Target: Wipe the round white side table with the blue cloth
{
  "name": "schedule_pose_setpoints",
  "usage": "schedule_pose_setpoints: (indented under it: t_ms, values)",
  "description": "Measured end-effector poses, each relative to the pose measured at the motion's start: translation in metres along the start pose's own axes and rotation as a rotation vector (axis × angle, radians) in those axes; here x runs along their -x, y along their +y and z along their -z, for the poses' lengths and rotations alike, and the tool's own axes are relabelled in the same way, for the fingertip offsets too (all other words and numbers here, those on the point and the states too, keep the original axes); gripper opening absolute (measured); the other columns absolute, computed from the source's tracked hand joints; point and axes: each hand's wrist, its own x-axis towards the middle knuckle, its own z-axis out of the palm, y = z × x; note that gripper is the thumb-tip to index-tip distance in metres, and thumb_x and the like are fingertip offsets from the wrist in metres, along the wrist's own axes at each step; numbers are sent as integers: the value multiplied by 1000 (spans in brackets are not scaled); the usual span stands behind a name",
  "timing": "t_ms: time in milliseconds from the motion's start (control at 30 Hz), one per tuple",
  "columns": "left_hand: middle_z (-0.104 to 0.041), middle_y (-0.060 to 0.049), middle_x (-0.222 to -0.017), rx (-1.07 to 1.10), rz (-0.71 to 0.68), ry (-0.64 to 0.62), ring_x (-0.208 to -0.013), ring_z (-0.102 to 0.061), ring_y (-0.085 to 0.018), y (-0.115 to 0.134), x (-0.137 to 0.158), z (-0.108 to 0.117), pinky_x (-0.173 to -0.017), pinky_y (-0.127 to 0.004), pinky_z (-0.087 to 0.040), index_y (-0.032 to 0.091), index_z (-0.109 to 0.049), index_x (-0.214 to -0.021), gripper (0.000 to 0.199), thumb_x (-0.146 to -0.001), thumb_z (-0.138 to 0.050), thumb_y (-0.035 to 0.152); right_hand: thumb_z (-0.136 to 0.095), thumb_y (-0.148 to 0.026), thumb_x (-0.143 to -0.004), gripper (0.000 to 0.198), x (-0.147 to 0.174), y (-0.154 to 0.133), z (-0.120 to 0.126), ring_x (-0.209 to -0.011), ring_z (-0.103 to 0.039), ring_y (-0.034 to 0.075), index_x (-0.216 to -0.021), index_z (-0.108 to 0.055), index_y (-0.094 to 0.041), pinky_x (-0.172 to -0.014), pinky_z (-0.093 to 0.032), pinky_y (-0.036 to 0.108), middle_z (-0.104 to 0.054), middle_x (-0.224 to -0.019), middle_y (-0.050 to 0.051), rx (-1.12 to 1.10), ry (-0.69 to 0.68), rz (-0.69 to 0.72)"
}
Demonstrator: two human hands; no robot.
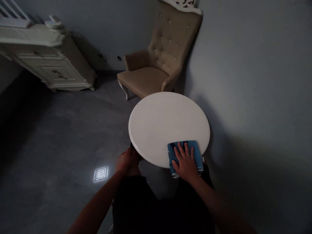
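My right hand [186, 164] lies flat with its fingers spread on a folded blue cloth [195, 146]. The cloth rests on the near right part of a round white table [165, 120], and its front edge hangs over the rim. My left hand [126, 161] is closed beside the table's near left edge, above my knee. Something dark shows by its fingers, partly hidden by the hand and the tabletop; I cannot make out what it is. A few tiny dark specks dot the far part of the tabletop.
Behind the table stands a tan tufted armchair [143, 79] with a white carved frame. A white cabinet [65, 70] is at the back left. The grey wall [255, 81] runs close along the right. A bright square pattern [100, 174] shows on the dark floor [73, 130].
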Motion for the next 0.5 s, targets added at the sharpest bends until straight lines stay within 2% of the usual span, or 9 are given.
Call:
schedule_pose_setpoints:
  t_ms: [100, 200, 267, 333, 400, 500]
  values:
    - [-90, -21, -121, -3, -5, 16, -115, -86, -38, -7, -3, -4, -92, -43, -61, 20, -80, -130, 43, -119, -44, 42, -36, -73, -113, 85, -2, 5, -1, -183, -13, 40, -191, -6, -57, -148, -31, 79, -33, -190, -23, 17, -30, 2]
    - [-90, -21, -117, 12, -10, 22, -110, -86, -39, -11, -8, -4, -89, -44, -61, 21, -82, -127, 45, -119, -45, 45, -40, -71, -114, 82, -46, 18, 9, -185, -15, 43, -192, -24, -54, -149, -29, 80, -34, -193, -17, 21, -9, -25]
    - [-90, -20, -116, 14, -5, 26, -108, -86, -39, -13, -10, -2, -88, -43, -61, 21, -83, -126, 46, -119, -45, 46, -41, -66, -116, 79, -90, 29, 19, -186, -19, 46, -192, -37, -46, -149, -26, 80, -32, -196, -9, 18, 3, -49]
    - [-90, -20, -117, 7, 17, 23, -107, -86, -39, -13, -12, 1, -86, -42, -60, 22, -83, -127, 46, -119, -44, 46, -41, -61, -118, 79, -143, 39, 31, -186, -21, 50, -192, -44, -32, -148, -24, 83, -28, -199, 1, 6, 8, -68]
    - [-91, -19, -118, -5, 45, 9, -108, -86, -39, -13, -15, 4, -86, -42, -59, 23, -82, -128, 45, -119, -45, 47, -41, -56, -119, 80, -201, 46, 42, -185, -21, 53, -191, -45, -21, -146, -22, 87, -26, -200, 10, -12, 14, -96]
    - [-91, -17, -119, -21, 72, -12, -110, -86, -38, -14, -20, 6, -85, -40, -56, 24, -82, -129, 46, -120, -44, 49, -38, -56, -121, 80, -290, 59, 53, -184, -20, 54, -191, -41, -19, -144, -20, 89, -25, -201, 12, -28, 34, -157]
